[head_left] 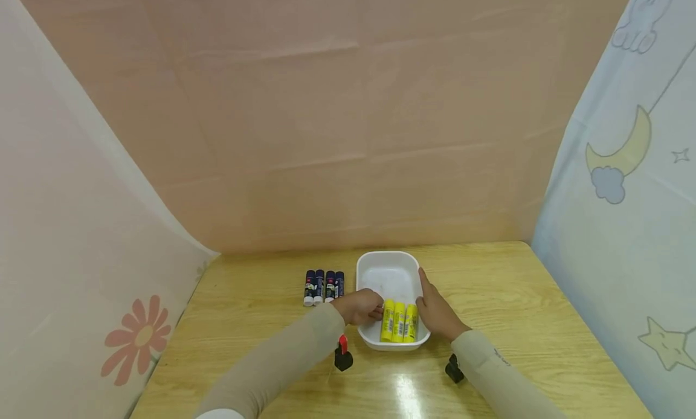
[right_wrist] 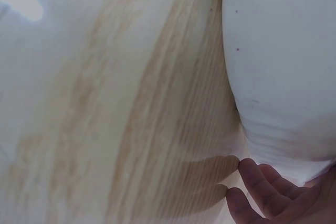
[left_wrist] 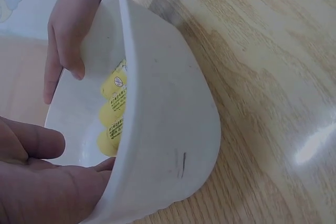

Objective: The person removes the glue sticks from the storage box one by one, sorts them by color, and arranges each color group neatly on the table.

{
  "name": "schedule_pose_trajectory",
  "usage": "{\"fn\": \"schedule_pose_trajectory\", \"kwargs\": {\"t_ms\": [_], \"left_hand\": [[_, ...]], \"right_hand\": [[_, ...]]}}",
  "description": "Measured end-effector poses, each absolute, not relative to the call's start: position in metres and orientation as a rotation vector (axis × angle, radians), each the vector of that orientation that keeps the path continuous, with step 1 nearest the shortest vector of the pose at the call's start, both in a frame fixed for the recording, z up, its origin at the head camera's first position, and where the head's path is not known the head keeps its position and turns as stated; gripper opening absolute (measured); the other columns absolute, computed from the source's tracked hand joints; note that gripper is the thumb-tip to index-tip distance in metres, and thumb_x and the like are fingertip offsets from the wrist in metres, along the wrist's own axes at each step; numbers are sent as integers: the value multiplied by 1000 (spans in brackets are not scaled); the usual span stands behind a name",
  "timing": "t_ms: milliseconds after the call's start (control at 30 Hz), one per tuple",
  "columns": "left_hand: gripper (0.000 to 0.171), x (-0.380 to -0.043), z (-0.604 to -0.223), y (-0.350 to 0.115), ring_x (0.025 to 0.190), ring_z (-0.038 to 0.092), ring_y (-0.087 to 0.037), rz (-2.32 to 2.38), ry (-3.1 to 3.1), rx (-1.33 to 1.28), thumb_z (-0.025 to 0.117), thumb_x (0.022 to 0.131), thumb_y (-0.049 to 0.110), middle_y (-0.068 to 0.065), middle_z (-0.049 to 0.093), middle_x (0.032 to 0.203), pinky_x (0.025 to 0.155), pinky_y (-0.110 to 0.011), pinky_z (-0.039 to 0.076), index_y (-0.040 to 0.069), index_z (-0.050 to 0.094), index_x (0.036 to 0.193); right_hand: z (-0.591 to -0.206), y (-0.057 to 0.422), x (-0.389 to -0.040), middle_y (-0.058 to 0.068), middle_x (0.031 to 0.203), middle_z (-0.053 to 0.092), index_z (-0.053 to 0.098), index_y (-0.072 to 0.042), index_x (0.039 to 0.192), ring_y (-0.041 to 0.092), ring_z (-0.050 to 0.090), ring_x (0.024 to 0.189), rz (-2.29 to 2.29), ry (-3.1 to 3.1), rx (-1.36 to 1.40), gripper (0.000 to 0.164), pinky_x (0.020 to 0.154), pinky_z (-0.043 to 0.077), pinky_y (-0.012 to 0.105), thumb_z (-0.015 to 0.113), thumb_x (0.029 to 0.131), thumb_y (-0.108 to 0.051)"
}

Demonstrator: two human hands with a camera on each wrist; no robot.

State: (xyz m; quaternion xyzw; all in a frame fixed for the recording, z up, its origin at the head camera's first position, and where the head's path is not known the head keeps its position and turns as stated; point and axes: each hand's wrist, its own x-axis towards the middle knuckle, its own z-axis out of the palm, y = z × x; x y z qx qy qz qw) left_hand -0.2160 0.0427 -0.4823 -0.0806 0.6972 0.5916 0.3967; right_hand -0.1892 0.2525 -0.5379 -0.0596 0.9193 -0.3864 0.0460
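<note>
Three yellow glue sticks (head_left: 399,322) lie side by side at the near end of a white plastic tray (head_left: 387,259). My left hand (head_left: 361,307) reaches over the tray's left rim, its fingers next to the leftmost yellow stick. In the left wrist view, the left thumb (left_wrist: 44,141) is apart from the sticks and nothing shows between thumb and fingers. On the opposite side my right hand (head_left: 438,310) grips the tray wall, thumb on the inside. The right wrist view shows the right fingers (right_wrist: 265,192) against the tray's outer side, low near the table.
Several dark blue glue sticks (head_left: 324,286) with white ends lie in a row left of the tray, on the wooden table (head_left: 261,334). A peach cloth (head_left: 348,135) hangs behind the table, with patterned cloths on both sides.
</note>
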Motion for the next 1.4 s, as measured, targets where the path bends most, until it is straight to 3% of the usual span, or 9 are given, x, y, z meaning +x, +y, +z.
{"fn": "schedule_pose_trajectory", "kwargs": {"t_ms": [200,600,733,900,1000,1133,1267,1400], "left_hand": [[21,-216,-483,43,90,48,-28,1443,1777,-137,42,96,0,-17,50,99,91,-40,43,-13,51,110],[19,-217,-489,49,92,51,-28,1428,1780,-159,42,98,1,-18,53,99,95,-43,45,-11,51,108],[24,-216,-496,52,89,50,-27,1447,1775,-181,41,97,-1,-19,52,99,92,-42,47,-12,46,117],[44,-216,-499,55,88,53,-26,1418,1829,-185,44,95,-2,-16,52,101,87,-38,49,-14,35,136],[49,-216,-500,57,86,55,-26,1330,1936,-117,48,94,-1,-15,53,99,81,-34,50,-14,35,139],[39,-216,-498,59,85,55,-25,1210,2060,-43,52,92,2,-13,55,95,77,-32,48,-13,47,128],[24,-214,-497,60,85,57,-24,1157,2106,-39,56,91,3,-12,59,93,82,-33,48,-10,57,111],[20,-211,-496,60,87,56,-24,1118,2119,-60,59,91,7,-10,60,92,86,-37,46,-7,60,106]], "right_hand": [[-537,253,-189,33,152,21,-6,-10,156,48,31,135,-1173,2821,-203,67,107,30,60,34,102,-10],[-536,254,-189,33,152,21,-4,-9,156,49,31,135,-1163,2815,-164,67,107,30,60,34,102,-11],[-538,254,-189,34,151,22,-4,-9,156,48,33,134,-1163,2818,-176,67,106,31,60,35,102,-11],[-537,255,-190,35,150,23,-4,-7,156,49,33,134,-1155,2824,-200,67,106,32,60,35,101,-9],[-535,256,-191,36,150,23,-2,-5,156,49,33,133,-1167,2838,-210,67,105,32,60,37,101,-7],[-535,257,-193,36,150,23,-1,-4,155,49,34,133,-1147,2853,-221,66,105,33,60,37,101,-8],[-537,257,-193,37,149,23,-4,-5,155,50,36,131,-1138,2841,-221,67,103,36,60,36,101,-8],[-538,255,-192,36,150,21,-6,-7,155,50,33,133,-1164,2802,-202,68,105,33,60,35,101,-9]]}}
